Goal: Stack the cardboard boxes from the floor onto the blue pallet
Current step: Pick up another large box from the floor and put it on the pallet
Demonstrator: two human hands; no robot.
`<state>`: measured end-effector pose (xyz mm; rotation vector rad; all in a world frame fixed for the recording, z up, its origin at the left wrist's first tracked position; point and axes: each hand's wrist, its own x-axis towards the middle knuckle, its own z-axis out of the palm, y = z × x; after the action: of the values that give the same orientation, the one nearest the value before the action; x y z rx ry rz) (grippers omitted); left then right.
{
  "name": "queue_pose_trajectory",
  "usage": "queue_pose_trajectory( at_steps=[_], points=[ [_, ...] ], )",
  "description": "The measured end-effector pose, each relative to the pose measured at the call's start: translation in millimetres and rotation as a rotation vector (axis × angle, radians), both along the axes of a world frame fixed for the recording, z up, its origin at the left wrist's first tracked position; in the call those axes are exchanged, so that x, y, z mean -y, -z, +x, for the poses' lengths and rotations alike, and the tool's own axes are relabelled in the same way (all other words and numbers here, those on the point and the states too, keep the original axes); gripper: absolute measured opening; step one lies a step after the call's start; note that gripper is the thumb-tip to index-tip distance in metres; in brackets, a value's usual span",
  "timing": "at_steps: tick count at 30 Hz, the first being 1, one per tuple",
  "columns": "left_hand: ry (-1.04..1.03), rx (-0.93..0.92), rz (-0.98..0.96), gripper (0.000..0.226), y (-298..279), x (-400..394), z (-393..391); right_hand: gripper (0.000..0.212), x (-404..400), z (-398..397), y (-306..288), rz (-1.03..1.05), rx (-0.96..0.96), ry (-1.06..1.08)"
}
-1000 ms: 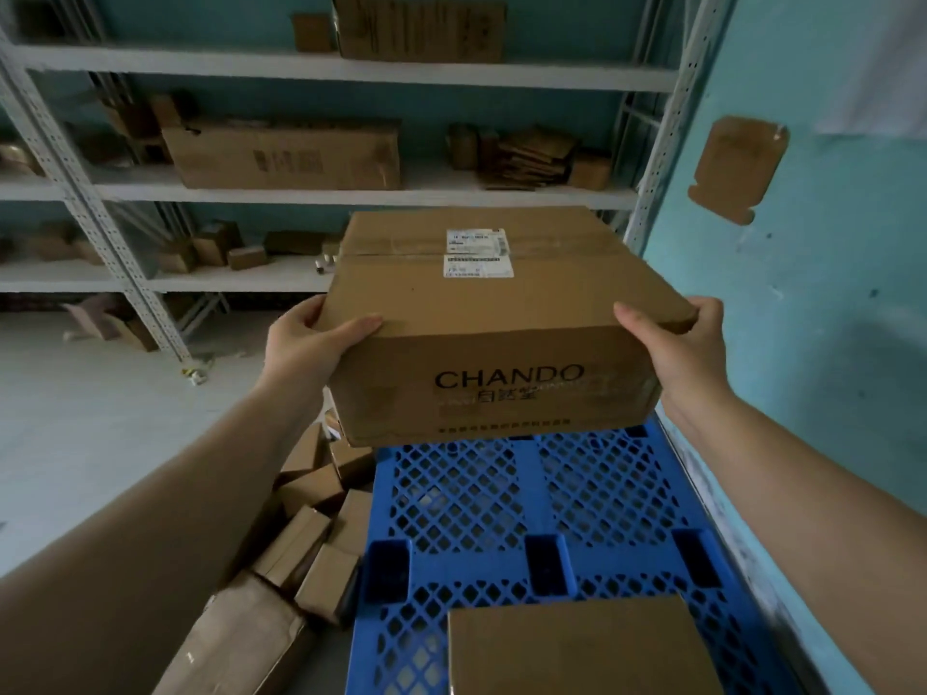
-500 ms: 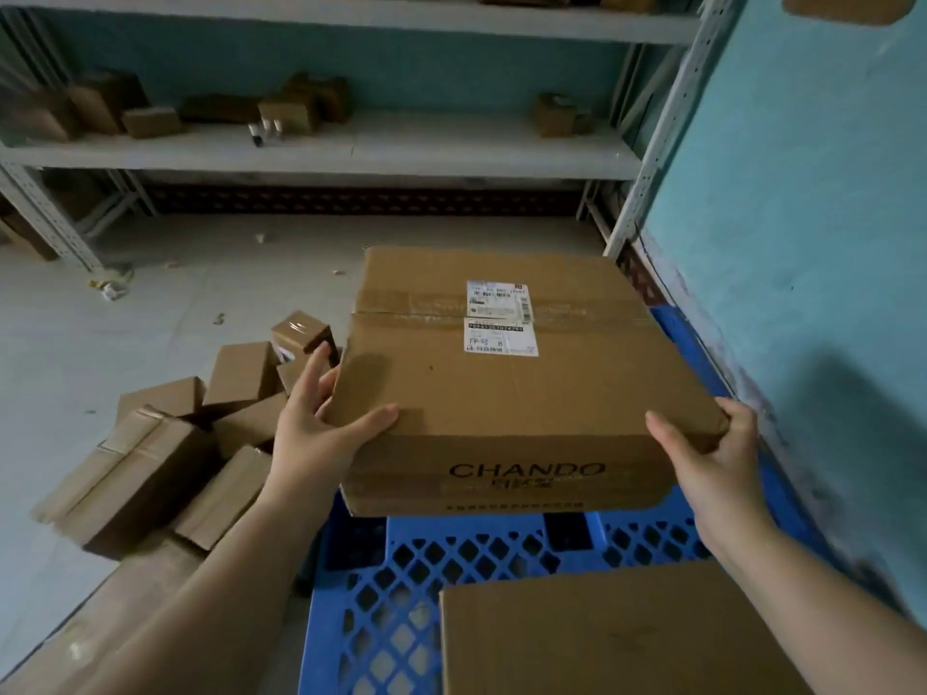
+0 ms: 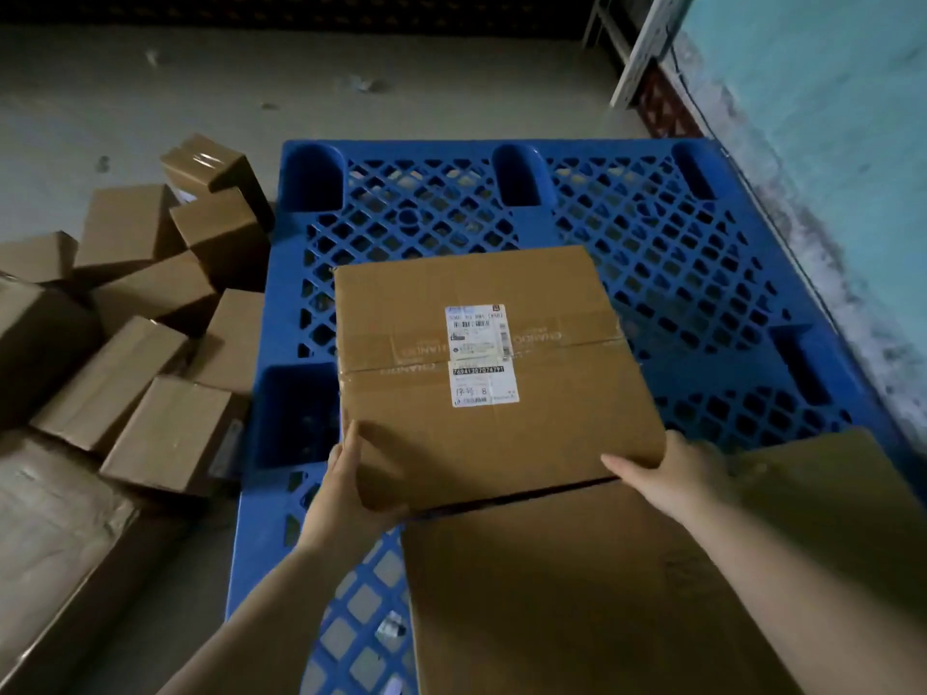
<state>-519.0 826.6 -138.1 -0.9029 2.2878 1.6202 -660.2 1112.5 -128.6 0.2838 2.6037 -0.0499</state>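
A taped cardboard box [image 3: 481, 353] with a white shipping label on top is over the middle of the blue pallet [image 3: 667, 233]. My left hand [image 3: 346, 479] grips its near left corner. My right hand [image 3: 672, 474] holds its near right corner. Its near edge meets a larger cardboard box [image 3: 592, 594] lying on the near part of the pallet. Whether the held box rests flat on the pallet I cannot tell.
Several small cardboard boxes [image 3: 150, 323] lie jumbled on the floor left of the pallet, with a big flat box [image 3: 55, 554] at the near left. A turquoise wall [image 3: 822, 117] runs along the pallet's right side. A shelf post [image 3: 642, 47] stands at the far right.
The box has come down from chest height to the pallet, just beyond the larger box. My view has tilted down from the shelves to the floor.
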Motion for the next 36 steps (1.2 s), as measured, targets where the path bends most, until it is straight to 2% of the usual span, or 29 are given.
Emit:
queue_pose_trajectory(
  at_steps=[4, 9, 13, 15, 17, 20, 23, 27, 36],
  points=[
    [-0.024, 0.034, -0.071, 0.111, 25, -3, 2, 0.102, 2, 8, 20, 0.095, -0.158, -0.013],
    [0.062, 0.061, -0.102, 0.115, 22, -8, -2, 0.11, 7, 9, 19, 0.122, -0.18, 0.032],
    [0.061, 0.06, -0.018, 0.094, 11, -4, -4, 0.105, 15, 8, 8, 0.082, -0.131, -0.003],
    [-0.02, 0.009, 0.029, 0.084, -4, 5, -4, 0.099, 27, 12, -1, -0.017, -0.161, -0.103],
    [-0.113, -0.033, 0.087, 0.089, -28, 14, -8, 0.091, 47, 15, -15, -0.29, -0.221, -0.166],
    [-0.172, -0.09, 0.118, 0.09, -74, 32, -17, 0.093, 94, 11, -55, -0.751, -0.168, -0.111],
    [-0.188, -0.135, 0.086, 0.089, -138, 60, -24, 0.102, 142, 1, -113, -1.001, -0.151, -0.07],
    [-0.23, -0.165, 0.071, 0.088, -237, 96, -8, 0.107, 189, 3, -211, -1.11, -0.127, -0.129],
    [-0.355, -0.25, 0.013, 0.077, -490, 111, 95, 0.091, 230, 72, -451, -1.284, -0.026, -0.317]
  ],
)
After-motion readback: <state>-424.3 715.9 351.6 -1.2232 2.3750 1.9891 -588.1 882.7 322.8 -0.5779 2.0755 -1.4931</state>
